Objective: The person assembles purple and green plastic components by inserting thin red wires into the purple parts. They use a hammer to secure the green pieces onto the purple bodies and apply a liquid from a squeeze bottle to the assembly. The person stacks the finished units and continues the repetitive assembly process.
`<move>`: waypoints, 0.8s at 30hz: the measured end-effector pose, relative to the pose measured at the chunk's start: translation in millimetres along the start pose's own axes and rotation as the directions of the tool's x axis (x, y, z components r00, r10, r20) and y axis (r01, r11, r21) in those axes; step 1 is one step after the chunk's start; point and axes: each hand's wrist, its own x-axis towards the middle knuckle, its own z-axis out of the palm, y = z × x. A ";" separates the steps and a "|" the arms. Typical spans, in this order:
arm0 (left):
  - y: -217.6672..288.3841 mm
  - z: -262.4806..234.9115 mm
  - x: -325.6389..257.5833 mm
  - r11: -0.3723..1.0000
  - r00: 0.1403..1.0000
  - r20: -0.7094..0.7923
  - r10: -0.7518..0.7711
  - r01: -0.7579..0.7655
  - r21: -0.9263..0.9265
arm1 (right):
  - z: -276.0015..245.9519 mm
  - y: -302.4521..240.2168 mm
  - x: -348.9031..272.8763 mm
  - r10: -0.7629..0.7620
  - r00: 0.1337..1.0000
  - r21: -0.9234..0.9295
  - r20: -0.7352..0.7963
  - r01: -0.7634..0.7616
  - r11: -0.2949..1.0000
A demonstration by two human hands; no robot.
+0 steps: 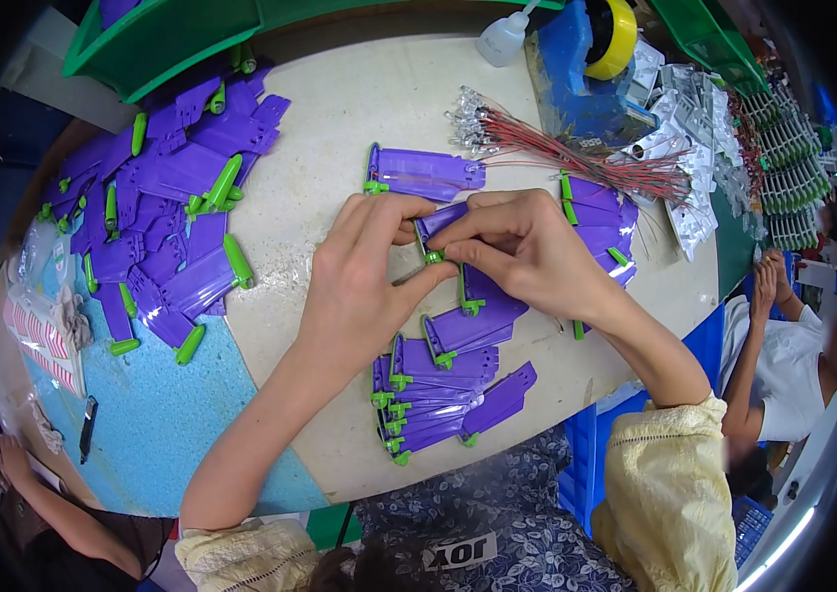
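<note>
Both my hands meet at the middle of the table over a purple plastic piece with a green end (430, 237). My left hand (364, 271) is closed around its left side, with the thumb tip near the green end. From the other side, my right hand (527, 247) pinches at the same piece with thumb and forefinger; whether a small part is between them is hidden. Just beyond my hands lies another purple piece with a green edge (428, 173). A fanned row of similar purple pieces (438, 395) spreads below my hands, and more purple pieces (601, 222) lie beside my right wrist.
A large heap of purple and green pieces (157, 217) covers the left. Red wires with small bulbs (557, 148) lie at the back right, near a blue tape dispenser (576, 74), a white squeeze bottle (503, 39) and silvery parts (685, 138). Other people (784, 365) sit nearby.
</note>
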 end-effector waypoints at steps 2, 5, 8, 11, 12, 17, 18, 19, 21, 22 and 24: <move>-1.4 0.2 0.0 1.000 1.000 0.005 0.003 -0.003 0.002 | -0.1 -1.2 -0.4 0.049 0.999 -0.004 0.020 -0.049 0.999; 0.7 0.2 0.9 1.000 1.000 0.008 0.001 0.000 -0.021 | -2.0 2.2 3.1 -0.172 0.982 -0.164 0.071 0.182 0.969; 1.0 0.1 2.3 1.000 1.000 0.008 0.015 -0.015 -0.020 | -11.4 -4.5 10.3 -0.250 0.952 -0.316 0.175 0.295 0.901; -1.7 -0.3 1.3 0.999 0.999 0.007 0.037 -0.037 0.028 | -18.3 -5.9 13.9 -0.076 0.995 -0.187 0.064 0.087 0.979; -2.5 -0.7 0.8 0.998 0.999 0.008 0.044 -0.044 0.049 | -19.5 -5.3 13.5 0.024 1.000 -0.084 0.002 -0.023 0.996; -1.4 -2.9 2.9 0.943 0.971 0.045 0.234 -0.238 0.234 | -3.0 3.3 3.0 0.007 0.946 -0.252 -0.323 -0.093 0.963; -1.9 -4.8 4.4 0.906 0.948 0.072 0.309 -0.316 0.283 | -4.0 3.1 3.9 -0.002 0.944 -0.269 -0.329 -0.092 0.959; -3.2 -6.9 6.9 0.895 0.937 0.099 0.336 -0.350 0.275 | -6.0 3.0 4.8 -0.012 0.942 -0.288 -0.335 -0.090 0.953; -7.5 -11.0 13.9 0.872 0.908 0.152 0.391 -0.419 0.255 | -6.6 2.0 4.2 -0.017 0.936 -0.339 -0.352 -0.110 0.934; -8.8 -10.7 17.7 0.866 0.893 0.181 0.413 -0.446 0.224 | -6.7 2.0 3.8 -0.016 0.931 -0.372 -0.365 -0.130 0.919; -10.8 -9.3 24.1 0.852 0.856 0.238 0.459 -0.500 0.156 | -7.4 4.1 0.4 -0.218 0.909 -0.503 -0.356 0.010 0.864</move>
